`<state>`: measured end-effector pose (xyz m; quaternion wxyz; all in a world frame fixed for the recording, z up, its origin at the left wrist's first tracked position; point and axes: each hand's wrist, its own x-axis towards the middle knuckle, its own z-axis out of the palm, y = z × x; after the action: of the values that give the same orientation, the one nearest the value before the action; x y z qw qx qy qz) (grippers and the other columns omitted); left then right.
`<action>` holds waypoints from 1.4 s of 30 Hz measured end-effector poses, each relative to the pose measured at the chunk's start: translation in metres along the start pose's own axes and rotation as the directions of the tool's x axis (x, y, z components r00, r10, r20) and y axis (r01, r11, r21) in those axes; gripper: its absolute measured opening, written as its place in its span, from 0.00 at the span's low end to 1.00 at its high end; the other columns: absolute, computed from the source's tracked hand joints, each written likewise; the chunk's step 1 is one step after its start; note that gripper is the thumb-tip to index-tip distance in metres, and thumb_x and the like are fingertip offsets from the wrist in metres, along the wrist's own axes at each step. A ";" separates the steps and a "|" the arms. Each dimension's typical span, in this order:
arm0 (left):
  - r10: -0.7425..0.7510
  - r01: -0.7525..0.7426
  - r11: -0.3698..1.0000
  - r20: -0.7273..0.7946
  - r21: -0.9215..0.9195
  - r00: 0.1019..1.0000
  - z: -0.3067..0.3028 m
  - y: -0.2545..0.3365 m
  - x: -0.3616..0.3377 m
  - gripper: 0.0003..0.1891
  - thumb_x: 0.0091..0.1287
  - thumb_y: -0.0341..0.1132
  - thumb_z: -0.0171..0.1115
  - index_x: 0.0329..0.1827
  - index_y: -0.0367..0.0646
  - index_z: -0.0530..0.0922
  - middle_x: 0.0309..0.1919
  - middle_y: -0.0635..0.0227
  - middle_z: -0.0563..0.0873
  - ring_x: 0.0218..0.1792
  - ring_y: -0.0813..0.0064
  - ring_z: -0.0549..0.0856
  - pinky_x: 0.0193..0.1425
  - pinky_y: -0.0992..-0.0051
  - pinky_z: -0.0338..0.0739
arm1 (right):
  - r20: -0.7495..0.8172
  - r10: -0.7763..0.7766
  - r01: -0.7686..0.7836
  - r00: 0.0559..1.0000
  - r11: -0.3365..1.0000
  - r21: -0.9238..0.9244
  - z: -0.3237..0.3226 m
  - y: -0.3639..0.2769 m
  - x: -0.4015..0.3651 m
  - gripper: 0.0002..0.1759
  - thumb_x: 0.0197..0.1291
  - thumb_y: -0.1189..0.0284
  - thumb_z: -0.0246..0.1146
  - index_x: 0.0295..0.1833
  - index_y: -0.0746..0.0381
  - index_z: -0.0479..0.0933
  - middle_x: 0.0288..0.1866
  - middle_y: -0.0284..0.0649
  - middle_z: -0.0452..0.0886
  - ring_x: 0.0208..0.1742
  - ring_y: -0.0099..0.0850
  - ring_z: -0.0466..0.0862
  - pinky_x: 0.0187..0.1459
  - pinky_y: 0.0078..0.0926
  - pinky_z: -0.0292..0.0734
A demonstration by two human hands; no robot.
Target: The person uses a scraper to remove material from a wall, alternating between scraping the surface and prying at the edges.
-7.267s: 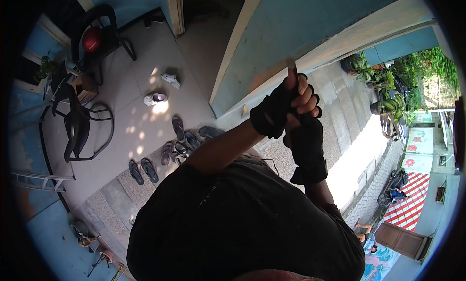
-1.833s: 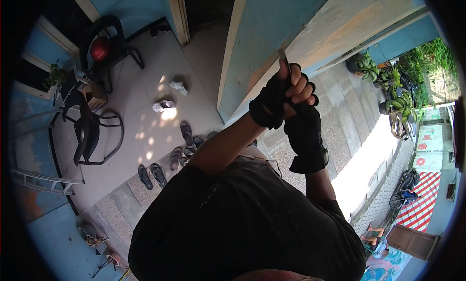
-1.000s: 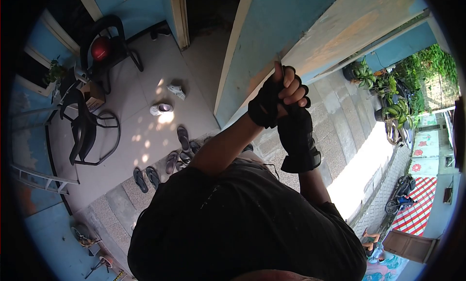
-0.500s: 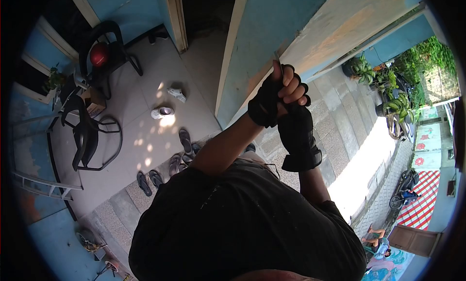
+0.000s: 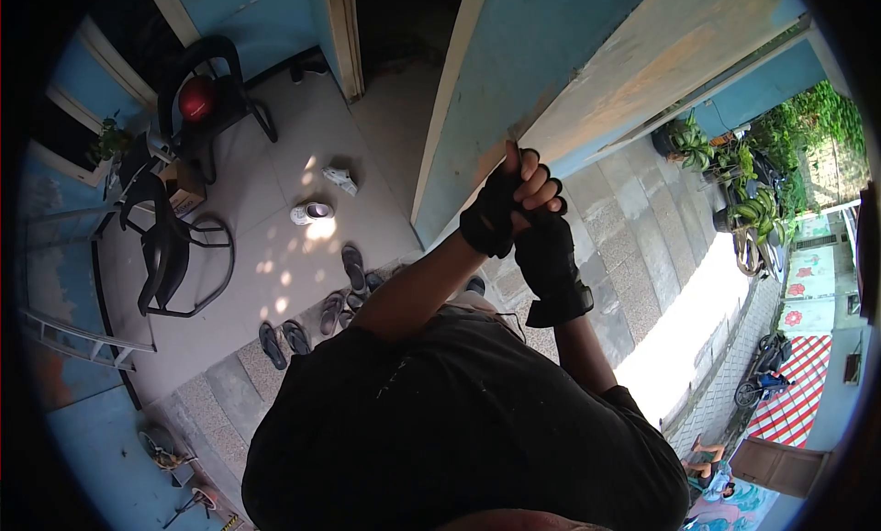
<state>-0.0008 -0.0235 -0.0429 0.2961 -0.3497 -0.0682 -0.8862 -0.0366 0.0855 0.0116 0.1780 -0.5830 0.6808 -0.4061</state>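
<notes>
My left hand (image 5: pixel 493 207) and my right hand (image 5: pixel 551 251) wear black fingerless gloves and are pressed together in front of my chest, beside the edge of a blue and beige wall (image 5: pixel 551 90). Both are closed, with bent fingers overlapping and the left thumb pointing up toward the wall edge. A thin tip seems to stick out above the thumb. The rest of what they hold is hidden, and I cannot make out what it is.
Left: black chairs (image 5: pixel 165 246), a red ball-like object (image 5: pixel 197 99), a cardboard box (image 5: pixel 184 187), a metal ladder (image 5: pixel 83 338), white shoes (image 5: pixel 310 213) and several sandals (image 5: pixel 295 336). Right: potted plants (image 5: pixel 757 205), a parked motorbike (image 5: pixel 763 370) and a seated person (image 5: pixel 714 476).
My two hands have moved slightly left and down, still together. The wall and floor have shifted a little in view.
</notes>
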 end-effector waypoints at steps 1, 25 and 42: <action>0.001 0.000 1.000 -0.005 0.002 1.000 -0.014 0.002 -0.014 0.26 0.76 0.58 0.35 0.36 0.48 0.73 0.16 0.78 0.65 0.24 0.79 0.70 0.47 0.67 0.74 | 0.027 0.014 -0.013 1.000 1.000 -0.012 0.009 0.013 -0.003 0.18 0.62 0.74 0.63 0.58 0.61 0.77 0.40 0.43 0.83 0.40 0.37 0.83 0.42 0.32 0.77; 0.147 0.830 0.443 -0.940 0.340 0.307 0.000 0.054 -0.161 0.20 0.73 0.50 0.53 0.55 0.43 0.73 0.48 0.62 0.86 0.48 0.74 0.84 0.52 0.71 0.76 | 0.093 0.073 -0.101 0.993 0.933 0.345 0.025 0.036 0.003 0.22 0.71 0.69 0.54 0.67 0.65 0.69 0.23 0.28 0.69 0.22 0.15 0.68 0.25 0.17 0.66; 0.638 0.588 0.153 -0.533 0.795 0.555 0.009 0.023 -0.143 0.11 0.74 0.38 0.51 0.44 0.40 0.76 0.32 0.64 0.87 0.36 0.75 0.86 0.43 0.76 0.77 | 0.326 0.534 -0.556 0.780 0.355 0.751 0.048 0.083 -0.015 0.21 0.74 0.65 0.49 0.65 0.64 0.70 0.20 0.31 0.71 0.15 0.23 0.69 0.20 0.23 0.67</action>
<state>0.1007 0.0287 -0.1332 0.4548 0.4004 -0.4703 -0.6416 -0.0521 0.0826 -0.0838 0.5582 -0.1771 0.5639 -0.5823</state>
